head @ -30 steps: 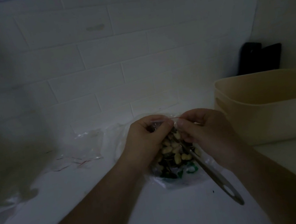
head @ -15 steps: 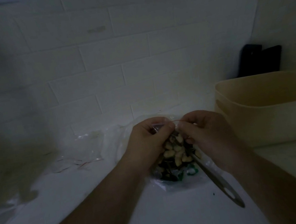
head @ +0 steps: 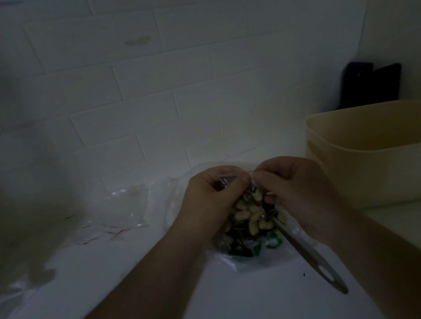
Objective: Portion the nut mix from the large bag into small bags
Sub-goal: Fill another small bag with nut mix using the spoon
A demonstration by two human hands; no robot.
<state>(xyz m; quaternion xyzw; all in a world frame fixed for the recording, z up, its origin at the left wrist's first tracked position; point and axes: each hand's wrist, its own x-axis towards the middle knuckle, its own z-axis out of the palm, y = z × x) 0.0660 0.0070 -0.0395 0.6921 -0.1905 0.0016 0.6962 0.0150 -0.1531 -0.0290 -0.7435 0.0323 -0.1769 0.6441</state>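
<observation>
A spoon (head: 310,251) lies on the counter (head: 226,307), its handle toward the near edge and its bowl end hidden under the right hand (head: 294,187). Just beyond, both hands pinch the top strip of a small bag (head: 250,216) of nut mix, left hand (head: 210,200) beside right, the bag hanging below the fingertips. A half-pressed seal could spill nuts. Empty bags (head: 110,226) lie toward the wall, left.
</observation>
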